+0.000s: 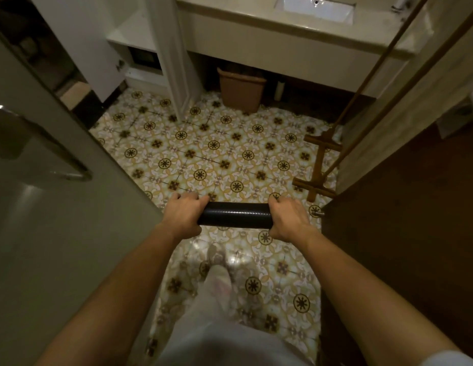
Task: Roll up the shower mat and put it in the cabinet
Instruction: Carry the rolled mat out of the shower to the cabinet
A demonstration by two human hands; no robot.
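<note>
Covering both mat [234, 215] ends, left hand [181, 217], right hand [288, 220], foot blurred

Home bathroom, sink [315, 7], patterned floor tiles [216, 154]

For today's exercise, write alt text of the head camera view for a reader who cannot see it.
Two bare hands, left hand and right hand, hold a rolled black shower mat level above a patterned tile floor. Ahead stand an open white cabinet, a brown bin and a sink counter.
</note>
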